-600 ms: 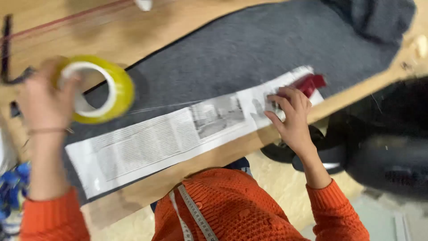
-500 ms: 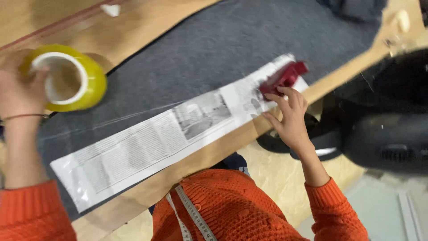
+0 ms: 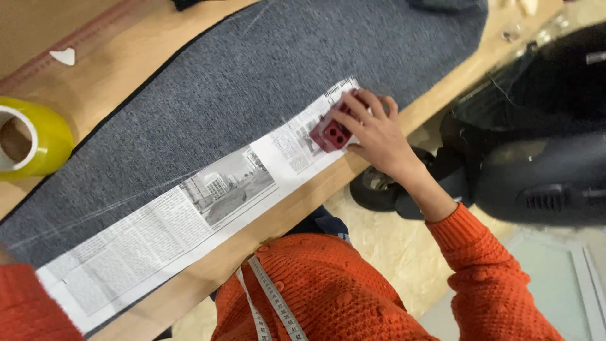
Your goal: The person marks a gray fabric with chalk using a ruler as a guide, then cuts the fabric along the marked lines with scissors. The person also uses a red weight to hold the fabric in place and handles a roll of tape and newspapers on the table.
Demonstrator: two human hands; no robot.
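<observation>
My right hand (image 3: 377, 134) grips a small dark red block (image 3: 332, 131) with round holes and presses it on the right end of a long newspaper strip (image 3: 189, 218). The strip lies along the near edge of a grey fabric piece (image 3: 208, 101) spread on a wooden table (image 3: 120, 38). A yellow tape roll (image 3: 35, 140) sits at the far left edge of view. A thin clear line of tape (image 3: 126, 203) runs across the fabric toward the strip. Only my left orange sleeve (image 3: 31, 303) shows; the left hand itself is out of frame.
A white measuring tape (image 3: 268, 297) hangs over my orange sweater. A black wheeled machine (image 3: 536, 139) stands on the floor at the right, close to the table edge. A small white chip (image 3: 63, 56) lies on the wood at the upper left.
The view has shifted, so the tape roll and my left hand slid to the left edge and the hand left the frame. My right hand now closes over the red block.
</observation>
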